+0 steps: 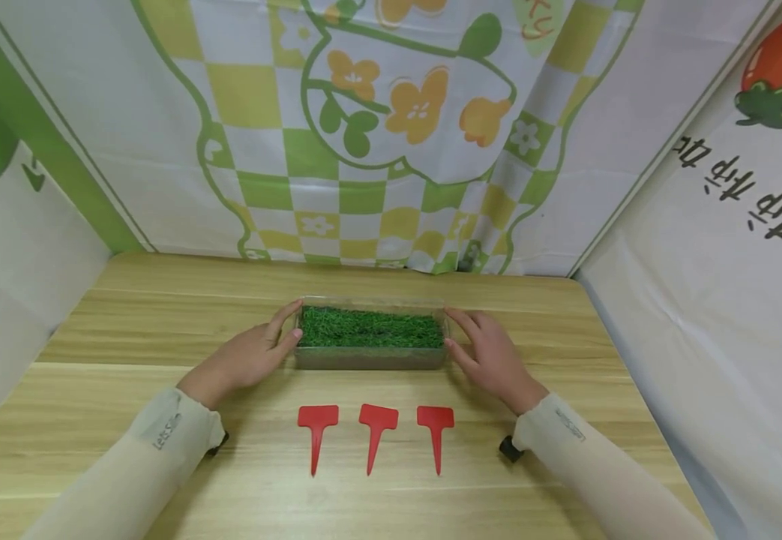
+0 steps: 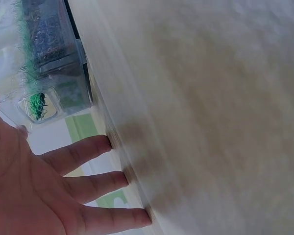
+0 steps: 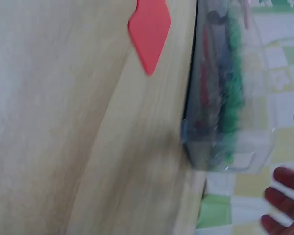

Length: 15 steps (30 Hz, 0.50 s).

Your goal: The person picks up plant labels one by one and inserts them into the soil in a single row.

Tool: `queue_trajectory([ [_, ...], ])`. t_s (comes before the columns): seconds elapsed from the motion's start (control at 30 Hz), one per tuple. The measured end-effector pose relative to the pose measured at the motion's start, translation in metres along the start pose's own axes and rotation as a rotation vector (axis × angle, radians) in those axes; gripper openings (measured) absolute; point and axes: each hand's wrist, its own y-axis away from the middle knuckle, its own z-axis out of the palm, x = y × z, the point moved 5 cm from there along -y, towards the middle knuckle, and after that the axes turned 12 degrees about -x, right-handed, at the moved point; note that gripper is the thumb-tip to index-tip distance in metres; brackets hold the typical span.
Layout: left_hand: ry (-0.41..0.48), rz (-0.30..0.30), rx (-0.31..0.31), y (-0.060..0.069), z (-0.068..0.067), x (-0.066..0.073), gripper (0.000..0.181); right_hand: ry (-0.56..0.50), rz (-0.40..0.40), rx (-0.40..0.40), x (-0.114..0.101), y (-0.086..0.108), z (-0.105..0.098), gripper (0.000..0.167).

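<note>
A clear plastic box point(image 1: 370, 361) with green artificial grass point(image 1: 367, 328) inside stands on the table. My left hand point(image 1: 245, 358) is at the box's left end, thumb and forefinger at its two corners. The left wrist view shows the other fingers point(image 2: 95, 180) straight, their tips at the tabletop. At the right end is my right hand point(image 1: 492, 358), thumb and forefinger extended to the corners. The right wrist view is blurred, and whether this hand touches the box is unclear. Three red T-shaped plant labels point(image 1: 317, 420) point(image 1: 379, 420) point(image 1: 435, 420) lie in front, stems towards me.
The wood-grain table point(image 1: 181, 322) backs onto a checked, flower-printed cloth point(image 1: 310, 165). White printed sheets stand on the left and right, the right sheet point(image 1: 714, 285) bearing a red fruit drawing. A small black object point(image 1: 510, 449) shows beside the right sleeve.
</note>
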Motion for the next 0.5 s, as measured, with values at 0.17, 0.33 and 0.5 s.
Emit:
queue_trajectory([
  [0.17, 0.0, 0.008, -0.005, 0.001, -0.002, 0.003, 0.065, 0.163, -0.263, 0.095, -0.025, 0.012, -0.01, 0.031],
  [0.33, -0.002, 0.016, -0.017, 0.002, -0.003, 0.004, 0.065, 0.212, -0.371, -0.042, -0.046, 0.023, -0.001, 0.027],
  [0.5, 0.002, 0.016, -0.024, 0.002, -0.003, 0.002, 0.066, 0.201, -0.266, -0.299, -0.06, 0.031, 0.012, 0.047],
])
